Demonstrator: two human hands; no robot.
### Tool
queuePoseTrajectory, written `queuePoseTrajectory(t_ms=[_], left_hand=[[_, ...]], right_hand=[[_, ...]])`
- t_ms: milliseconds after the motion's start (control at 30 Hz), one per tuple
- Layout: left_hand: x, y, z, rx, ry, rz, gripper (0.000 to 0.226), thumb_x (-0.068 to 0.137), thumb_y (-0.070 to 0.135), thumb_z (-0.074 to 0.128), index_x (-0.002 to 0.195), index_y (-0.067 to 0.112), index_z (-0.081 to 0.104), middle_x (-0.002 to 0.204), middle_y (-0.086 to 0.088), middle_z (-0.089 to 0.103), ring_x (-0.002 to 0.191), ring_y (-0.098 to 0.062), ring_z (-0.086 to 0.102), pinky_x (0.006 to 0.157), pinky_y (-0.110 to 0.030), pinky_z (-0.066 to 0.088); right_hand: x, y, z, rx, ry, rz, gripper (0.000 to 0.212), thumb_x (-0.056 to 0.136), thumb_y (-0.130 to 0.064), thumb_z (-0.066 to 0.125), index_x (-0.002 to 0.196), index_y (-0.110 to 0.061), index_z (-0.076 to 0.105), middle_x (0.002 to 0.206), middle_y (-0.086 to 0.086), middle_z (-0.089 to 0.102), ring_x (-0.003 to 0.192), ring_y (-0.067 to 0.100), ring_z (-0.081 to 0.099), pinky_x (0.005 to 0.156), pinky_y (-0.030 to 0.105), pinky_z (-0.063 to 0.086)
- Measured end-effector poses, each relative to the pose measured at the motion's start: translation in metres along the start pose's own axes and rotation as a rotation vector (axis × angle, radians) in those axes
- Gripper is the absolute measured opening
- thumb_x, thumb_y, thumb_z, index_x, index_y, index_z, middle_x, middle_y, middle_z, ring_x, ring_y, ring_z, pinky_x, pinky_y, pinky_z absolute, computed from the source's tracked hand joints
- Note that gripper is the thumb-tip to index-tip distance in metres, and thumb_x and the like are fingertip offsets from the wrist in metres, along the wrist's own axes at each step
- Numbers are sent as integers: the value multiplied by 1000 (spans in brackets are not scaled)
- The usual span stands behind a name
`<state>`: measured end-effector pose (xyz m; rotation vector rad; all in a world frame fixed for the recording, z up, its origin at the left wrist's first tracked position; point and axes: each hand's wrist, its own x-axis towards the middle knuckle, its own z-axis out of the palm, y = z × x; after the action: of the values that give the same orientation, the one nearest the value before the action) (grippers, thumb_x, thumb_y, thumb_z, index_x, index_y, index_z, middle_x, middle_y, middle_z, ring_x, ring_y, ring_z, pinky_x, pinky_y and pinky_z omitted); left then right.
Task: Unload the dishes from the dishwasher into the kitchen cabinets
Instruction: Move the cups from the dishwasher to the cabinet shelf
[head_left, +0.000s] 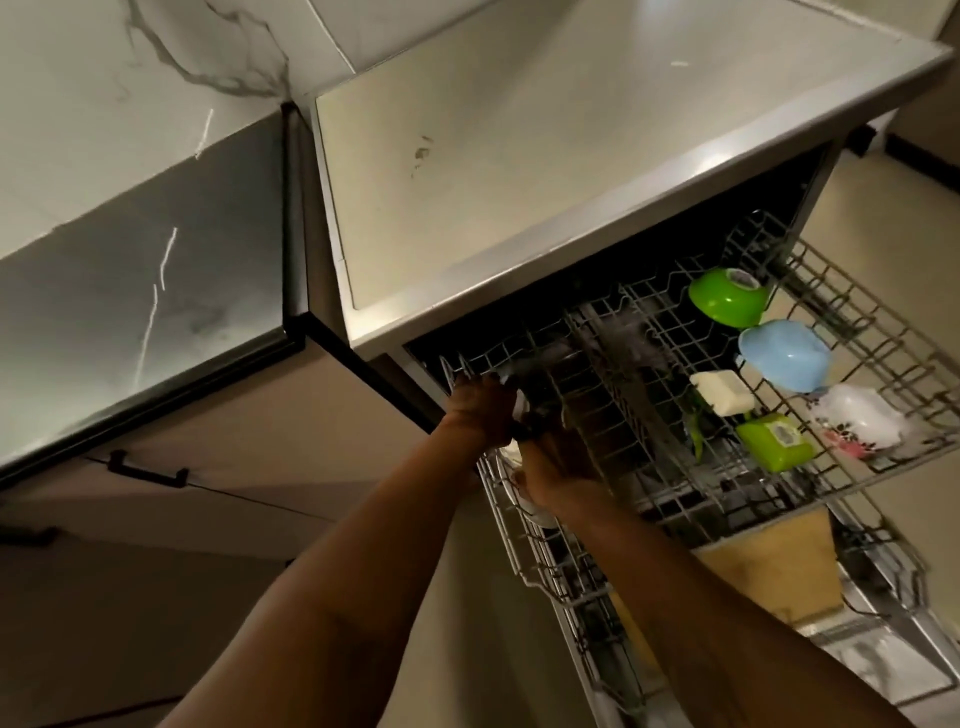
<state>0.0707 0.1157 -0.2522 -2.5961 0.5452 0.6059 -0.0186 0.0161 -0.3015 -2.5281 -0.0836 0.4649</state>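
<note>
The dishwasher's upper rack (779, 499) is pulled out. At its left end my left hand (480, 415) curls round a dark, glassy dish (537, 415) with pale edges. My right hand (550, 467) grips the same dish from the near side; what kind of dish it is cannot be told. Further right the rack holds an upturned green bowl (727, 296), a blue bowl (784, 353), a white box (722, 392), a green square container (774, 441) and a white flowered bowl (857, 421).
Below, the lower rack (545, 566) is also out, with a wooden board (774, 566) standing in it. The dishwasher's flat top (519, 156) juts over the racks. A marble counter (104, 104) and a cabinet drawer with a black handle (148, 470) are to the left.
</note>
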Motion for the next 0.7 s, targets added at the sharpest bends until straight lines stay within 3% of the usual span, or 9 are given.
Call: queuePoseTrajectory(t_ms=[100,200,367,433,567,700], left_hand=[[2,-1,-2,-81,31,28,67,91,36,67,150,17,39,136,-14,55,122,-34,58,100,-46,48],[0,-2,-4,-166,64,23,63,87,30,74,142,15,49,134,-15,57,119,-34,60,94,-44,54],[5,5,-5,-132,63,9,70,83,47,75,143,18,51,137,-12,56,125,-33,57,99,-46,51],[9,8,1,-63,50,-1,74,81,57,72,142,21,51,138,-10,55,128,-34,53,104,-50,46],[10,15,6,-89,90,-41,58,93,38,65,146,21,48,145,-11,50,134,-34,48,109,-50,36],[-3,22,-9,-56,139,4,52,89,38,67,137,26,54,137,-8,56,128,-34,53,109,-56,37]], right_hand=[[7,-3,2,-26,9,11,67,85,-35,69,143,-20,40,142,11,47,133,34,45,108,48,41],[2,-5,-14,-63,20,56,66,82,-38,71,139,-18,44,135,9,54,127,32,52,104,46,45],[-18,16,-38,-67,-81,54,76,88,-33,67,153,-31,27,146,9,45,132,34,46,106,44,46],[-21,21,-37,-107,-84,24,69,90,-33,64,150,-37,32,147,6,45,133,32,45,105,43,46],[-21,23,-32,-140,-108,-2,73,86,-22,69,149,-36,34,150,3,40,135,30,43,105,41,46],[-28,22,-38,-79,-42,3,63,87,-21,69,143,-32,41,138,5,51,123,30,54,96,39,52]])
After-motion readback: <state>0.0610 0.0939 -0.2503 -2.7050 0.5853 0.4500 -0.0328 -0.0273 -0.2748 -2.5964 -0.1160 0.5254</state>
